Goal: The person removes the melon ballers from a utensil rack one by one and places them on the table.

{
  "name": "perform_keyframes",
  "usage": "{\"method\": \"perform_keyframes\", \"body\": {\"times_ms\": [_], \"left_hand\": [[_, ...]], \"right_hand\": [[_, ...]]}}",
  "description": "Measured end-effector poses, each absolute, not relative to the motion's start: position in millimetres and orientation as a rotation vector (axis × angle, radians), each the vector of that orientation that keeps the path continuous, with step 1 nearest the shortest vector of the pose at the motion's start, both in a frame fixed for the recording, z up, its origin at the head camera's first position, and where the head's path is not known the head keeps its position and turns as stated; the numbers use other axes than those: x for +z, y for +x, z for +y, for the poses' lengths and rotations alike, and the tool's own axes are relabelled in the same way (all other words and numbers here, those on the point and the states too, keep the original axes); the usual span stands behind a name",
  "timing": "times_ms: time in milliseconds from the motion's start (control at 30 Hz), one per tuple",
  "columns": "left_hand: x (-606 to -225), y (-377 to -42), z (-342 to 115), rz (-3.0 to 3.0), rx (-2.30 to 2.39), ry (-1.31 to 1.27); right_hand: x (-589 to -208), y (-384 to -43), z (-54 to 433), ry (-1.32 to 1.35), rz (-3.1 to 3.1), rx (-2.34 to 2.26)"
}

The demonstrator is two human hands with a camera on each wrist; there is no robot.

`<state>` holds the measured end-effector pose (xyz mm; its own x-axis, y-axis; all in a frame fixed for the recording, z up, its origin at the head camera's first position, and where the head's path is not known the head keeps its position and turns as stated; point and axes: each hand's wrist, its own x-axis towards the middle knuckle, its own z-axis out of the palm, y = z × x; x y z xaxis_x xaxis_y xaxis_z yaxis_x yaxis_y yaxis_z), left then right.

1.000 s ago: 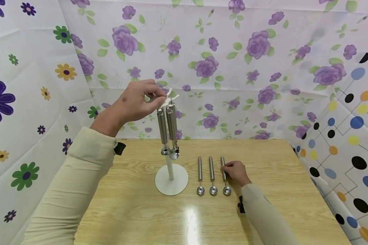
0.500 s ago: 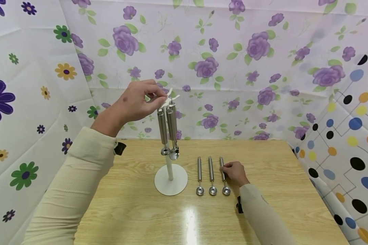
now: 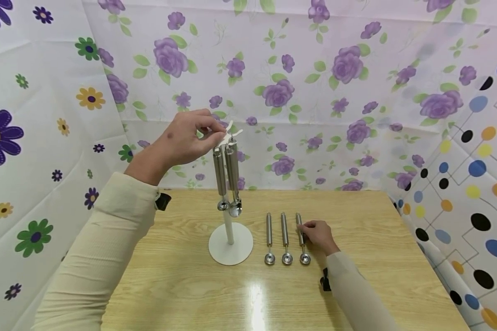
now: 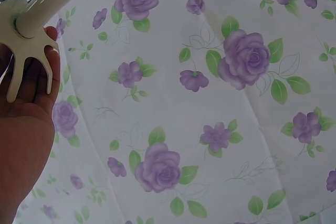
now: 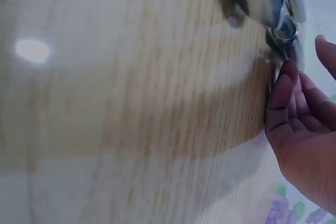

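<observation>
My left hand (image 3: 190, 136) pinches the top of a white utensil stand (image 3: 231, 256), whose forked hooks (image 4: 42, 69) show beside the fingers in the left wrist view. Several steel-handled utensils (image 3: 232, 168) hang from it, bowls down. Three melon ballers (image 3: 287, 258) lie side by side to the right of the stand, handles pointing away. Thumb and fingers of my right hand (image 3: 320, 236) hold the handle of the rightmost melon baller (image 3: 304, 259) on the table. In the right wrist view, the right fingers (image 5: 281, 95) are close to the tabletop and metal parts are blurred.
The light wooden table (image 3: 182, 285) ends at a floral cloth (image 3: 281, 69) hung behind it. A daisy-print cloth (image 3: 45, 184) stands to the left, a dotted cloth (image 3: 464, 207) to the right. The stand rises high above the lying melon ballers.
The view shifts very slightly. Both hands keep their places, the left at the stand's top and the right on the rightmost melon baller.
</observation>
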<state>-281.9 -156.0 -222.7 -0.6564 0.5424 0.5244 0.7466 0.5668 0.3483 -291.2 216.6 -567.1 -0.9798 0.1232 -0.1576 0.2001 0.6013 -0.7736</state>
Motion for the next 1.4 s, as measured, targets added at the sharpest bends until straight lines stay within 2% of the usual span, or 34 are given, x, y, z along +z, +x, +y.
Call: {"method": "perform_keyframes", "body": {"times_ms": [300, 767, 1100, 1400], "left_hand": [[-222, -284, -154, -2.454, -0.757, -1.066], [-216, -283, -156, -2.451, -0.718, -1.1], [-206, -276, -150, -2.602, -0.765, -0.98], [-214, -277, -147, -2.548, -0.844, -0.899]], "right_hand": [[-551, -285, 215, 0.109, 2.821, -1.475], [-458, -285, 187, -0.309, 2.803, -1.557], [-416, -284, 177, -0.44, 2.812, -1.553], [-381, -286, 169, -0.527, 2.826, -1.507]]}}
